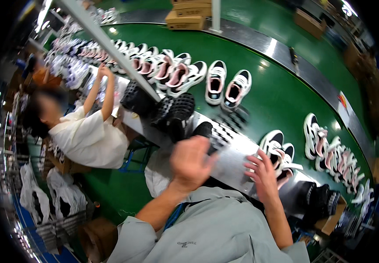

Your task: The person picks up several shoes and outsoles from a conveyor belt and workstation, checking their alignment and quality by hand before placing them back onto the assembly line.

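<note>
My left hand (191, 161) hangs over the near side of the metal work surface (242, 151), smeared by motion, so its fingers are unclear. Just beyond it are a dark, studded object (203, 129) and a blurred black-and-white patterned piece (222, 136) that I cannot name. My right hand (265, 179) is open with fingers spread, beside a pair of white and black sneakers with pink lining (278, 151). Whether the fingers touch the shoes is unclear. Farther off, two more sneakers, one on the left (216, 83) and one on the right (237, 90), stand upright on the green surface.
Long rows of sneakers (165, 65) extend to the far left, and more sneakers (329, 151) stand at right. Black studded items (176, 111) sit left of my hands, others (321, 199) at right. A seated person (91, 136) works at left, by a slanted metal post (110, 46).
</note>
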The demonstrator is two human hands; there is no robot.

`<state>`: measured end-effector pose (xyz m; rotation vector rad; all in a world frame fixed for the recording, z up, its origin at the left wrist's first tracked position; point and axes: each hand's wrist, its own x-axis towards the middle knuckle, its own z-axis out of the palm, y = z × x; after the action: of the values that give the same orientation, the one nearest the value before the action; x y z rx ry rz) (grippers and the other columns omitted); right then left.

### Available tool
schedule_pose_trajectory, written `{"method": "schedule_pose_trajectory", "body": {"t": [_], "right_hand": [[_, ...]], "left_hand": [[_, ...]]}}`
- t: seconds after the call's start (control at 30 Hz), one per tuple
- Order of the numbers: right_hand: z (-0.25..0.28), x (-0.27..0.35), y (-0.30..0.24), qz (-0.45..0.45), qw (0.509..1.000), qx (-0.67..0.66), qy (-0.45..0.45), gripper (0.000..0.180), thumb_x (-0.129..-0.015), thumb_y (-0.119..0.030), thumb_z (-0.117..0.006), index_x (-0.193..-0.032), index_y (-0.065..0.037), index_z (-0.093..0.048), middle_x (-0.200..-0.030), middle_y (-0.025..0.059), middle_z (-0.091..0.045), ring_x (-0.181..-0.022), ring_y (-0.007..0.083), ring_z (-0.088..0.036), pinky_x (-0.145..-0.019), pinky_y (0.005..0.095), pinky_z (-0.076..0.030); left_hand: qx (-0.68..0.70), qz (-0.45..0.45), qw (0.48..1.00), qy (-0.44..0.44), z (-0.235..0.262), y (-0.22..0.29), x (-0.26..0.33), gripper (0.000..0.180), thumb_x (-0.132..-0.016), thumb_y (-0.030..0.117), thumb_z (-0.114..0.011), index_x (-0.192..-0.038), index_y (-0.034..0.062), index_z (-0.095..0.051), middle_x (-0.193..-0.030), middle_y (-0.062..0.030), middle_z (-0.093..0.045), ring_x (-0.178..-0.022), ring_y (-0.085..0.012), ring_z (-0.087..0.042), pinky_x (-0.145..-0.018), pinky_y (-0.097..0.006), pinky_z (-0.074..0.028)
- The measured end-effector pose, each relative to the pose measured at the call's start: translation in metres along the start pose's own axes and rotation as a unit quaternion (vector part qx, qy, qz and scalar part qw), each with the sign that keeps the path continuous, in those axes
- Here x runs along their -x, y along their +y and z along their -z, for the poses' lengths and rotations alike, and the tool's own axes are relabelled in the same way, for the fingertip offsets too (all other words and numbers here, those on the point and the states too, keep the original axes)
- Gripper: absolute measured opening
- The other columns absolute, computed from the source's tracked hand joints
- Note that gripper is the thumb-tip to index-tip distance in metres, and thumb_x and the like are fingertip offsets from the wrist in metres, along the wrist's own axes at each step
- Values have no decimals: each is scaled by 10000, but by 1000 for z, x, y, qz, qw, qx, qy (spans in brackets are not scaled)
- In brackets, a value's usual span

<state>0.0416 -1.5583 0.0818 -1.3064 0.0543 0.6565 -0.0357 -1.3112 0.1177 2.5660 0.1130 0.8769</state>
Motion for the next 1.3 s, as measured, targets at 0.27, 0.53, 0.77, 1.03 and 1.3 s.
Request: {"method": "schedule_pose_trajectory", "body": {"t": [0.27,0.53,0.77,1.03,1.3], "right_hand": [[89,26,-8,-266,957,-103,-46,424,-888,-423,-701,-1161,-104,-642,-982,32,-706,-835,148,-672,-586,334,-517],[126,104,-42,-20,883,460,97,782,-877,-598,-645,-1307,47,-545,-1031,256,-687,-985,389,-680,-843,477,-532],[135,126,-49,27,854,502,132,573,-821,-475,-765,-1087,16,-635,-903,227,-707,-855,401,-697,-775,491,-541],[165,112,-40,-34,819,559,126,471,-882,-391,-698,-932,71,-624,-748,276,-672,-753,464,-671,-714,534,-523],[157,54,-5,62,699,692,168,254,-899,-253,-663,-893,-4,-612,-746,173,-687,-660,337,-702,-621,432,-569]], "left_hand": [[447,227,836,-222,-114,104,-15,558,-811,188,-775,-1298,-5,-586,-1294,-132,-577,-1098,-237,-596,-897,-341,-497],[523,351,706,-325,-187,153,-20,109,-875,51,-683,-977,16,-666,-894,-27,-656,-830,-106,-594,-787,-254,-471],[502,349,712,-346,-202,173,6,85,-893,36,-675,-967,-3,-691,-860,-4,-654,-772,-77,-571,-723,-230,-471],[96,-39,963,-250,-230,176,-23,438,-780,141,-792,-1171,38,-622,-1206,-200,-628,-1147,-351,-580,-940,-421,-479],[160,-115,863,-465,-273,155,-44,296,-775,-29,-617,-1067,5,-588,-911,-285,-678,-925,-454,-665,-792,-529,-517]]}}
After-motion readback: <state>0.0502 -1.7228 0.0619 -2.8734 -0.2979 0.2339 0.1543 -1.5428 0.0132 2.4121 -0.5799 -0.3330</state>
